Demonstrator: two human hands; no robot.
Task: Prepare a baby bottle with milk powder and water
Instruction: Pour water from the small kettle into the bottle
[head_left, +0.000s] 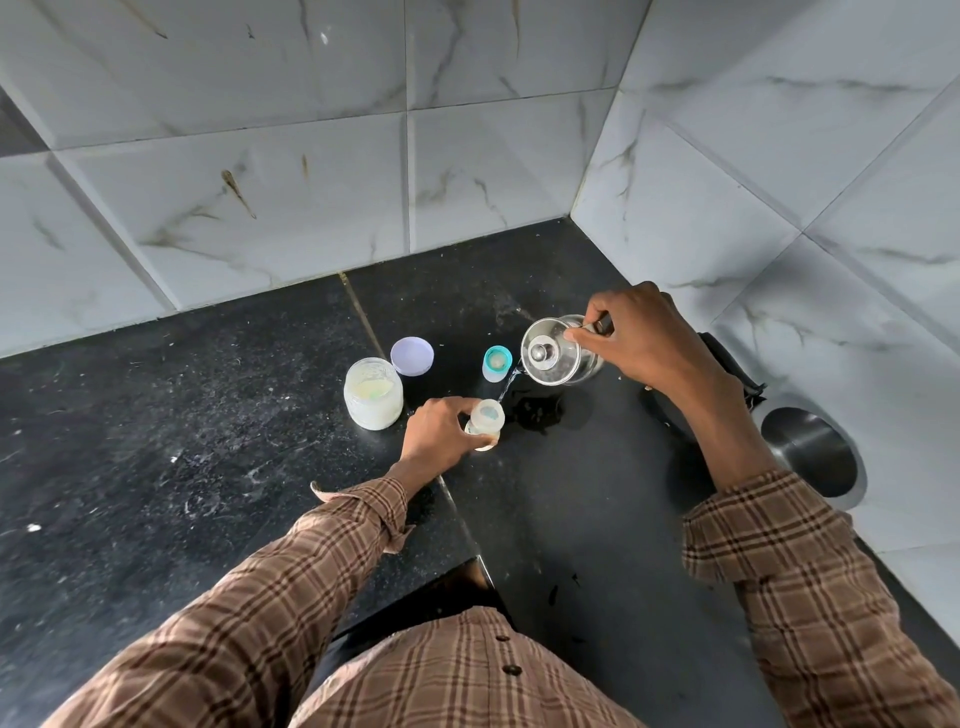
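Translucent plastic baby bottle is standing open-mouthed on the black stone counter, near the seam between two slabs. Left hand is gripping it, fingers curled round the bottle's left side and thumb wrapping the near side at its base. A thin stream of water is falling toward the bottle's rim from the spout of a glass kettle, which is tilting left. Right hand is holding the kettle's handle, fingers clamped round it and thumb pressing on the edge of the lid. A puddle is lying on the counter just right of the left fingertips, below the kettle. Beyond those fingertips, the teal-ringed bottle cap is standing just left of the kettle spout. Left of the left hand, an open jar of milk powder is sitting, its lilac lid lying just behind it. Beside the right forearm, a round steel basin is showing at the counter's edge.
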